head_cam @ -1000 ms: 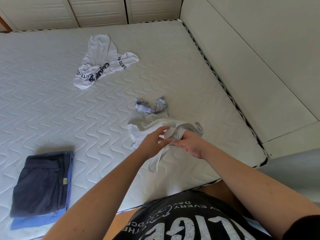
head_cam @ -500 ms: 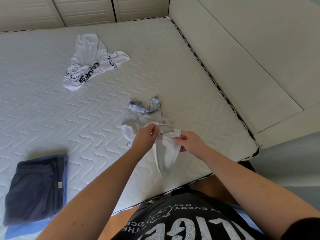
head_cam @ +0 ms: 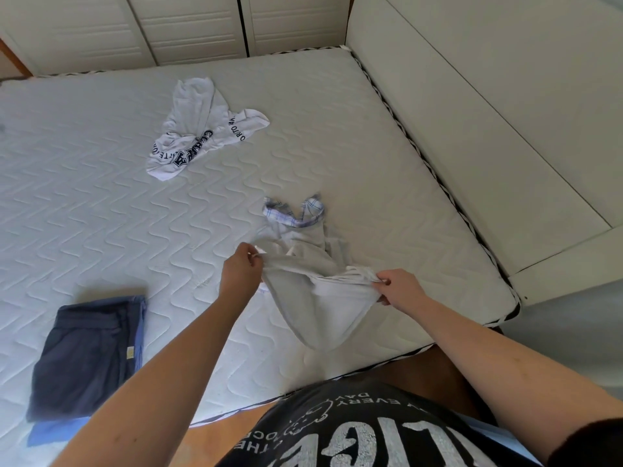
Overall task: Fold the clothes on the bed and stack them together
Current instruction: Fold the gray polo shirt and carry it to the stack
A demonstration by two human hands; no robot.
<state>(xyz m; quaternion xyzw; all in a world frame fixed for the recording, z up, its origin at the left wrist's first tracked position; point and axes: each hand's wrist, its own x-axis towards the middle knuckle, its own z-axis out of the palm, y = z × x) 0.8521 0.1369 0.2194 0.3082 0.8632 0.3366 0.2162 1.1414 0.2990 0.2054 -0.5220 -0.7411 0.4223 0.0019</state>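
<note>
A pale grey garment [head_cam: 317,294] with a blue-checked trim hangs stretched between my hands above the near right part of the mattress [head_cam: 101,210]. My left hand [head_cam: 240,274] pinches its left edge, and my right hand [head_cam: 399,291] pinches its right edge. Its far end still rests on the bed. A crumpled white shirt with dark lettering [head_cam: 199,129] lies further back. At the near left sits a folded stack, a dark navy piece [head_cam: 84,355] on top of a blue one.
The white headboard panel [head_cam: 488,129] runs along the right side of the bed. White closet doors [head_cam: 188,25] stand behind the far edge. A wooden floor strip [head_cam: 222,429] shows at the mattress's near edge, by my dark printed shirt.
My hands moved apart, from bunched together to either side of the grey garment, spreading it out and lifting it off the mattress.
</note>
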